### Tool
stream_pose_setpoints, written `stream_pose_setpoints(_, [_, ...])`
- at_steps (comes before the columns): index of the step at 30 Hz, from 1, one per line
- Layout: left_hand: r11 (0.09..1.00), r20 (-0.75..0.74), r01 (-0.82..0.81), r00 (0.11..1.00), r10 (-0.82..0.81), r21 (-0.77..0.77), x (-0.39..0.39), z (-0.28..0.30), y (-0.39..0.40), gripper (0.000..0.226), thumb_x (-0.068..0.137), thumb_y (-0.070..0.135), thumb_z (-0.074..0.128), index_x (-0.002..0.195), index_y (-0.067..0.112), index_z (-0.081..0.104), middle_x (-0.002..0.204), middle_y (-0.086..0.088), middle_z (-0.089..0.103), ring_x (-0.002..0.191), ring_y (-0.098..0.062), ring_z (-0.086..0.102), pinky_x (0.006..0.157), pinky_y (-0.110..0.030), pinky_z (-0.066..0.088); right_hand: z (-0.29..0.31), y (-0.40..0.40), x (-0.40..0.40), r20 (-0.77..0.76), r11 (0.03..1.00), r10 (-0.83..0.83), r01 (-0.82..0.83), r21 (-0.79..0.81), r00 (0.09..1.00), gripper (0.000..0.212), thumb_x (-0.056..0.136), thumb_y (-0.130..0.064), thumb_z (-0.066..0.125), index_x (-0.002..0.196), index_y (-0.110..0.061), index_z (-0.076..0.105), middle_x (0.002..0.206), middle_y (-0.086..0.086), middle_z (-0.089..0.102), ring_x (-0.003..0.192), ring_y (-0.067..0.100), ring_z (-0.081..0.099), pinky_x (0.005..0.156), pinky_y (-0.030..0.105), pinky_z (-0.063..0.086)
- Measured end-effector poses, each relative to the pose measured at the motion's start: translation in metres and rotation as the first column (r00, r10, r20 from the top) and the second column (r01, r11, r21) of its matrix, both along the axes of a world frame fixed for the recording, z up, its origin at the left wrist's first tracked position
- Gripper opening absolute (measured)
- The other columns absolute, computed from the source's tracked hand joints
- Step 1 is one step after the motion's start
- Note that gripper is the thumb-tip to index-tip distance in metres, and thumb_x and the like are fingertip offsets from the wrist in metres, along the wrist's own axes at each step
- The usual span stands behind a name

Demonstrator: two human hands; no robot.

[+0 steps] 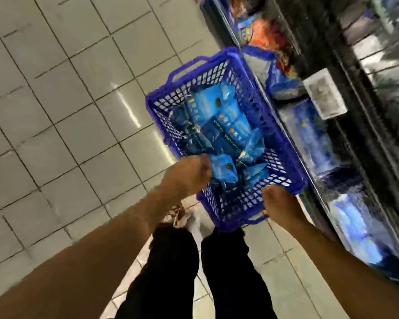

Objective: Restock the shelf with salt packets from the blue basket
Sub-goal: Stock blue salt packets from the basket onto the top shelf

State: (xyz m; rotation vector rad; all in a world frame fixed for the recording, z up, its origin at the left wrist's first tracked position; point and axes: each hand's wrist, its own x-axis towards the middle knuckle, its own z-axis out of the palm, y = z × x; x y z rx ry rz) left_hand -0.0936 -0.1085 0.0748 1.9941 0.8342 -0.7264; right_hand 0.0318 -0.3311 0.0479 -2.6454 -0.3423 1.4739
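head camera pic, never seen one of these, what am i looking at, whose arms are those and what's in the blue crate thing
There is one picture, taken by a wide-angle camera worn on a person's head, looking down and forward. That is why it looks tilted and you see the person's own arms and dark trouser legs from above. No machine is involved, only two bare hands.

The blue basket is a plastic crate with open mesh sides, holding several blue salt packets. It appears to sit on the pale tiled floor, beside a shelf that already holds similar blue packets.

The left hand reaches into the basket and grips one salt packet at its edge. The right hand holds the basket's near rim. The picture is blurred by motion, so no print can be read.
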Motion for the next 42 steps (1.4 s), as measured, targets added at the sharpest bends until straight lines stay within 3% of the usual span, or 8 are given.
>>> stream_pose_setpoints(4, [0.901,-0.021,0.38,0.923,-0.384,0.21,0.054,-0.097,-0.008,0.051,0.093,0.025,0.063,0.14,0.018,0.046,0.137,-0.009,0.055,0.124,-0.034,0.056,0.094,-0.048,0.052,-0.099,0.01,0.029,0.101,0.974,0.226,-0.227,-0.006,0.969,0.044,0.091,-0.004,0.06,0.135,-0.005,0.055,0.141,0.019,0.05,0.128,0.04,0.051,0.103,0.048,0.044])
stream_pose_setpoints(8, [0.729,-0.102,0.661,0.749,-0.655,0.177,0.079,-0.172,-0.013,0.069,0.092,0.031,0.067,0.154,0.024,0.038,0.155,-0.008,0.043,0.139,-0.03,0.046,0.105,-0.05,0.048,-0.159,0.014,0.05,0.306,0.674,0.731,-0.716,-0.18,0.611,0.047,0.075,-0.017,0.076,0.116,-0.004,0.06,0.12,0.021,0.059,0.109,0.041,0.059,0.083,0.046,0.051])
stream_pose_setpoints(11, [0.704,-0.063,0.676,0.73,-0.681,0.22,0.08,-0.201,-0.02,0.057,0.095,0.038,0.063,0.148,0.025,0.048,0.148,-0.008,0.051,0.131,-0.031,0.054,0.098,-0.049,0.053,-0.19,0.009,0.058,0.272,0.666,0.741,-0.723,-0.183,0.614,0.042,0.077,-0.023,0.079,0.112,-0.005,0.063,0.115,0.022,0.061,0.106,0.042,0.06,0.083,0.047,0.052])
stream_pose_setpoints(21, [0.979,0.117,0.136,0.986,-0.12,-0.149,0.045,-0.185,0.019,0.029,0.088,0.021,0.078,0.115,0.012,0.072,0.103,-0.003,0.077,0.09,-0.012,0.068,0.086,-0.026,0.055,-0.138,0.005,0.069,0.204,0.656,0.732,-0.753,0.049,0.65,0.015,0.091,-0.015,0.065,0.106,-0.015,0.067,0.099,0.008,0.07,0.1,0.032,0.063,0.083,0.038,0.054])
stream_pose_setpoints(26, [0.804,0.246,-0.377,0.816,0.523,-0.46,0.032,-0.115,0.034,0.034,0.091,-0.003,0.067,0.124,0.004,0.064,0.087,0.015,0.077,0.082,-0.001,0.07,0.081,-0.022,0.06,-0.054,0.014,0.073,0.079,0.719,0.678,-0.681,0.138,0.731,0.01,0.097,-0.013,0.061,0.105,-0.013,0.067,0.076,-0.002,0.063,0.081,-0.001,0.066,0.055,0.015,0.038])
stream_pose_setpoints(29, [0.779,0.349,-0.444,0.715,0.606,-0.443,0.037,-0.059,0.035,0.028,0.095,-0.001,0.065,0.118,0.014,0.065,0.077,0.025,0.074,0.073,0.008,0.067,0.07,-0.013,0.056,0.014,0.031,0.083,-0.023,0.74,0.662,-0.649,0.179,0.749,0.009,0.096,-0.028,0.065,0.1,-0.02,0.066,0.067,-0.013,0.052,0.082,-0.003,0.065,0.067,0.021,0.048])
stream_pose_setpoints(36, [0.785,0.415,-0.469,0.67,0.615,-0.406,0.054,0.087,0.042,0.013,0.099,0.015,0.065,0.094,0.026,0.07,0.092,-0.008,0.073,0.082,-0.018,0.068,0.076,-0.041,0.06,0.182,0.108,0.085,-0.039,0.616,0.756,-0.689,0.382,0.654,0.04,0.088,-0.042,0.069,0.116,-0.014,0.07,0.145,0.003,0.042,0.128,0.017,0.049,0.109,0.039,0.037])
stream_pose_setpoints(42, [0.785,0.372,-0.455,0.702,0.607,-0.421,0.044,0.208,0.071,0.007,0.097,0.015,0.068,0.091,0.011,0.071,0.082,-0.006,0.073,0.069,-0.016,0.067,0.064,-0.028,0.054,0.286,0.14,0.068,-0.148,0.708,0.636,-0.496,0.502,0.757,0.042,0.086,-0.031,0.076,0.102,0.006,0.068,0.103,0.023,0.067,0.097,0.032,0.064,0.085,0.041,0.046])
